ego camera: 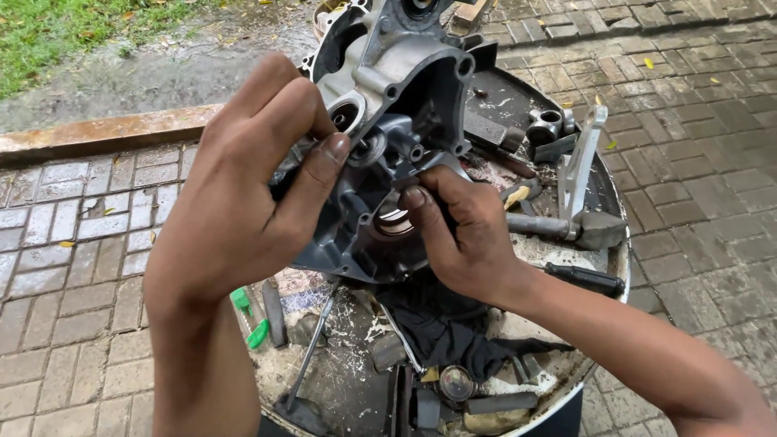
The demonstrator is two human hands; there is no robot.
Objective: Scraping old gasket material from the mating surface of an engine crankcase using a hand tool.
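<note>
Here, two hands, left hand and right hand, fingers clamped on one grey engine casing above one drum top.

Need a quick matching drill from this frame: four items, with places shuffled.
Items:
1. engine crankcase half
2. black cloth
3. hammer
4. green plastic pieces

Places:
A. left edge of the drum top
B. held up in both hands
C. right of the right hand
D. below the right wrist

Pairs: 1-B, 2-D, 3-C, 4-A
</note>
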